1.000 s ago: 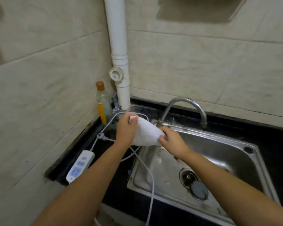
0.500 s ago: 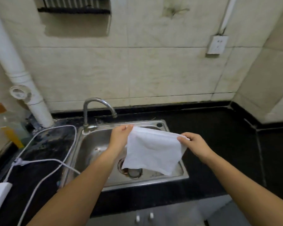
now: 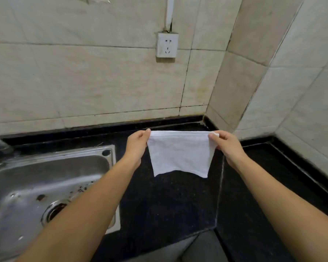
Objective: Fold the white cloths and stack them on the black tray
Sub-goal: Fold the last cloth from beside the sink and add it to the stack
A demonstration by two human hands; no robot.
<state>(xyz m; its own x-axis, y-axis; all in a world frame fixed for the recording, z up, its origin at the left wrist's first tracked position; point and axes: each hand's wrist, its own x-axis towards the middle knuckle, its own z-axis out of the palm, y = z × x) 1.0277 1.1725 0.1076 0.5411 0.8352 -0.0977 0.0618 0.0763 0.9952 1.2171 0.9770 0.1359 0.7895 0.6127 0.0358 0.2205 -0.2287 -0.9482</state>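
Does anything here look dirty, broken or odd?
Yes. Dark specks and grime dot the stainless steel sink near its drain, and the wall above the white wall socket looks cracked and stained. The white cloth, pinched by the left hand and right hand, looks clean.

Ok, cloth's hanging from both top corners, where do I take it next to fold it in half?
Take the two bottom corners of the cloth, coming from below. It hangs flat, with the top edge taut between the left hand and right hand, and the bottom hem is free above the counter.
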